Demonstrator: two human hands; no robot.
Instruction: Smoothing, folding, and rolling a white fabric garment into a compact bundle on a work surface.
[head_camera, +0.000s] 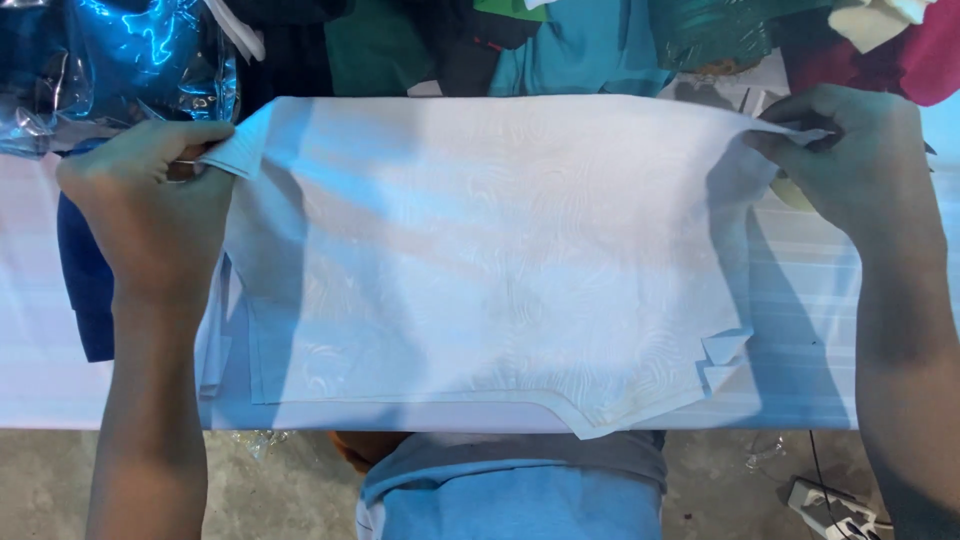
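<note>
White garment with a faint swirly woven pattern is pinched at both far corners: my left hand has its fingers closed on the left corner, my right hand is clamped on the right one. It's stretched flat across a pale striped table, hem toward me, a little notch at the right edge. Past it sits a heap of coloured clothes and a crinkly shiny plastic bag.

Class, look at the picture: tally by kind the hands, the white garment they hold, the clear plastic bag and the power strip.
hands: 2, left and right
white garment: 1
clear plastic bag: 1
power strip: 1
Total: 5
</note>
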